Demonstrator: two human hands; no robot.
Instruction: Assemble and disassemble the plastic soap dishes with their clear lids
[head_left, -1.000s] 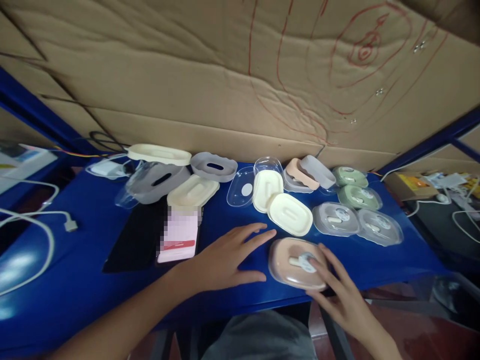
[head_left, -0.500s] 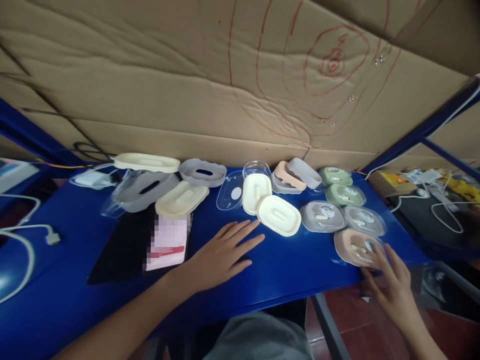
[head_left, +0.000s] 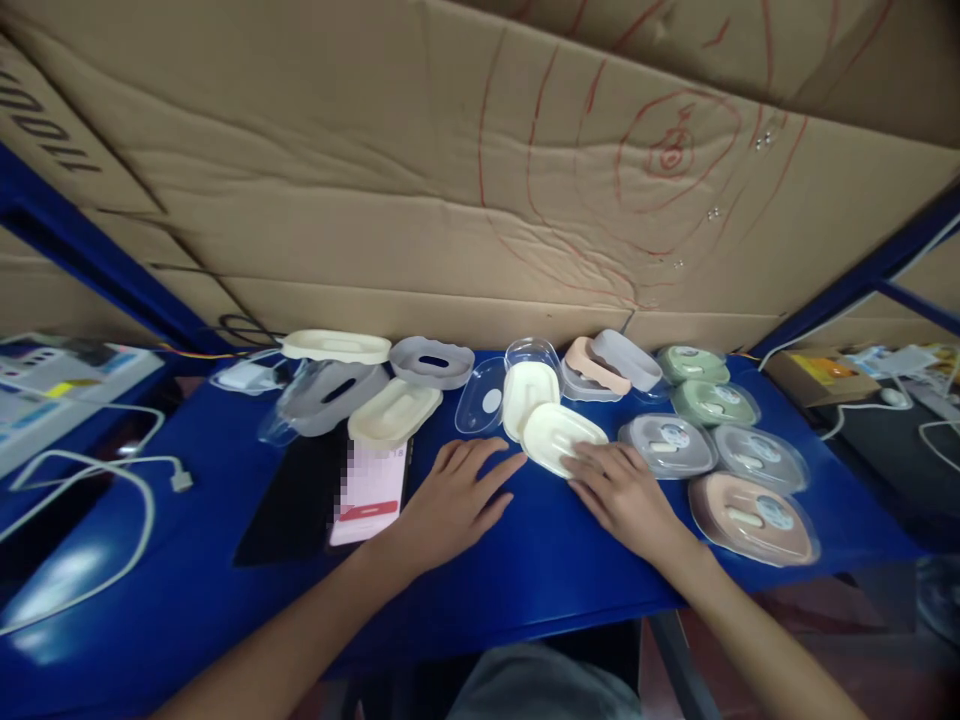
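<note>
My left hand (head_left: 463, 497) hovers over or rests on the blue table with its fingers stretched out, holding nothing. My right hand (head_left: 616, 487) reaches over the right side of a cream oval tray (head_left: 553, 437), fingers apart; whether they touch it I cannot tell. That tray overlaps a second cream tray (head_left: 529, 392). Beside them lies a clear oval lid (head_left: 480, 397) with a round white sticker. A closed pink box (head_left: 750, 518) with a clear lid sits at the right, near grey boxes (head_left: 670, 445) and green boxes (head_left: 718, 402).
A phone (head_left: 370, 495) with a lit screen lies on a black sheet (head_left: 281, 505) at left. Grey trays (head_left: 432, 362), cream pieces and a pink ring (head_left: 596, 365) line the back, against a cardboard wall (head_left: 360, 200). White cables (head_left: 142, 500) cross the table's left end.
My right hand has left the pink box and moved left to the cream tray. The pink box stays on the table. My left hand remains stretched out; the camera view has shifted.
</note>
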